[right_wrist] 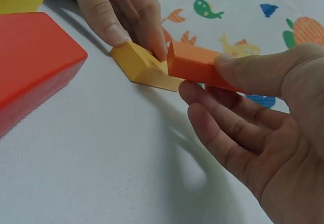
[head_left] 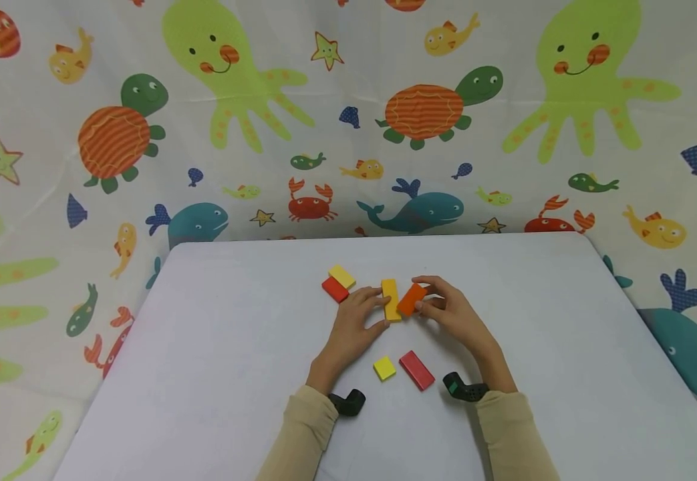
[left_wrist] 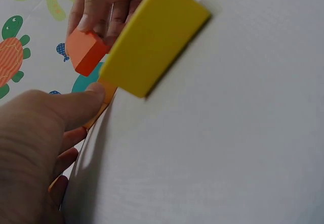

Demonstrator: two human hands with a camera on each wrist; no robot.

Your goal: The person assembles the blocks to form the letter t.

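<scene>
A long amber-yellow block (head_left: 393, 311) lies on the white table, and my left hand (head_left: 351, 327) holds it between thumb and fingers from its left side. In the right wrist view the left thumb presses one end of this amber block (right_wrist: 134, 64). My right hand (head_left: 458, 314) pinches an orange block (head_left: 411, 300) between thumb and fingertips. The orange block (right_wrist: 192, 62) is tilted and raised over the table, close by the amber one. Nearer to me, between the forearms, lie a small yellow block (head_left: 384, 368) and a longer red block (head_left: 417, 371).
Beyond my left hand, a pale yellow block (head_left: 342, 276) and a red block (head_left: 335, 289) lie against each other. The white table (head_left: 216, 347) extends to both sides. Behind it hangs a cloth (head_left: 348, 73) printed with sea animals.
</scene>
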